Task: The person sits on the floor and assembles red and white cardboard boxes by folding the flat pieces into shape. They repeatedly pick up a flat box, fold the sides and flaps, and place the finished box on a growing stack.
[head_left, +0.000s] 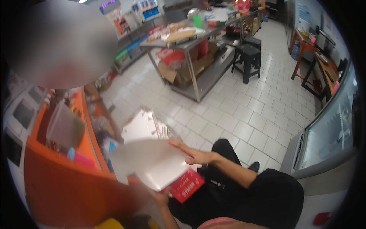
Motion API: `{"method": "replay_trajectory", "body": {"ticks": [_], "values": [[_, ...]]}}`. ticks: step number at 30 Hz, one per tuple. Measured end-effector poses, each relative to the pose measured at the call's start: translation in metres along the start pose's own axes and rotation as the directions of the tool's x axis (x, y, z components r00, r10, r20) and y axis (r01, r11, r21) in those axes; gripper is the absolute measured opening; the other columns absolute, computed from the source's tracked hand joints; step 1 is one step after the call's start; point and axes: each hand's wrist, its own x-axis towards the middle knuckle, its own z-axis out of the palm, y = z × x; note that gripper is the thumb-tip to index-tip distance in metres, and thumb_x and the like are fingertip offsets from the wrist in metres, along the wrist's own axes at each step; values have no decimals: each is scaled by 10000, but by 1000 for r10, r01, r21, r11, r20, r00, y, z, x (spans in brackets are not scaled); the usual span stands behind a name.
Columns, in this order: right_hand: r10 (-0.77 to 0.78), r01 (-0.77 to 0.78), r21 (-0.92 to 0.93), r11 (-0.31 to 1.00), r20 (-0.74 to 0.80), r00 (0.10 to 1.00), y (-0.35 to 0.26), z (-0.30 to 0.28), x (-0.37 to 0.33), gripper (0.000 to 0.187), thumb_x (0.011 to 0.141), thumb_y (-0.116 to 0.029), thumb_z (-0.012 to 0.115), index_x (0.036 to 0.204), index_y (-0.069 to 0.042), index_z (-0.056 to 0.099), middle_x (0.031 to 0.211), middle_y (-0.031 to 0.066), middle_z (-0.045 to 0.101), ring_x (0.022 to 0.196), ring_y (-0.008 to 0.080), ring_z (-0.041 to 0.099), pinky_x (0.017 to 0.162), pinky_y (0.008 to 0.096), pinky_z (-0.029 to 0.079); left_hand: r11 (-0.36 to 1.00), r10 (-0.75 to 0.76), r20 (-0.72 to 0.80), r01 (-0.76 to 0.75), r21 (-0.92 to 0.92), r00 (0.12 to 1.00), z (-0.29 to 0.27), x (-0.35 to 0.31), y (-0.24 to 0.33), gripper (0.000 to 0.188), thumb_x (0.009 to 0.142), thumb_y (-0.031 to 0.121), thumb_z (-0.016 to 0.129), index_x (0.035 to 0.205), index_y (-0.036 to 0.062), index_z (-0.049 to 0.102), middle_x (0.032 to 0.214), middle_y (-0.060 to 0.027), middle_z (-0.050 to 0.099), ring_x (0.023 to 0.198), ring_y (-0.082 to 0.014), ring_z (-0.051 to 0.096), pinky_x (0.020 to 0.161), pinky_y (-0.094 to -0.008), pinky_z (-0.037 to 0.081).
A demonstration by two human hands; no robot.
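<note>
In front of my lap I hold a partly folded cardboard box [162, 164], white and glossy inside, with a red printed panel [187, 186] at its near end. My left hand [162, 196] grips the near left corner beside that red panel; the cardboard hides part of its fingers. Along the right edge lies my right hand [200, 155], its fingers reaching over the far side and the thumb on the white inner face. Just beyond the box rests a pile of flat white cardboard pieces [140, 126].
On my left is an orange counter [57, 187] with a clear plastic tub [65, 126] and a pink bottle [84, 159]. Another person's arm [108, 114] reaches down beyond it. A steel table [190, 45], black stool [248, 59] and glass-fronted fridge [328, 133] stand around the tiled floor.
</note>
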Motion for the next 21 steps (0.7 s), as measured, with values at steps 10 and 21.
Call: {"method": "replay_trajectory", "body": {"ticks": [10, 21], "values": [[302, -287, 308, 907, -1, 953, 17, 19, 67, 981, 764, -252, 856, 1533, -30, 288, 1352, 145, 543, 1218, 228, 555, 1009, 337, 470, 930, -322, -36, 310, -196, 946, -61, 34, -30, 692, 896, 310, 737, 1416, -22, 424, 1274, -130, 591, 1169, -208, 569, 1038, -349, 430], [580, -562, 193, 804, -50, 813, 160, 33, 32, 577, 863, -398, 763, 1327, -100, 593, 1044, 42, 668, 845, 111, 618, 675, 261, 516, 705, -698, 57, 700, -115, 713, -66, -7, -183, 613, 963, 440, 649, 1387, 16, 522, 1303, -60, 614, 1193, -167, 563, 1027, -331, 429]]}}
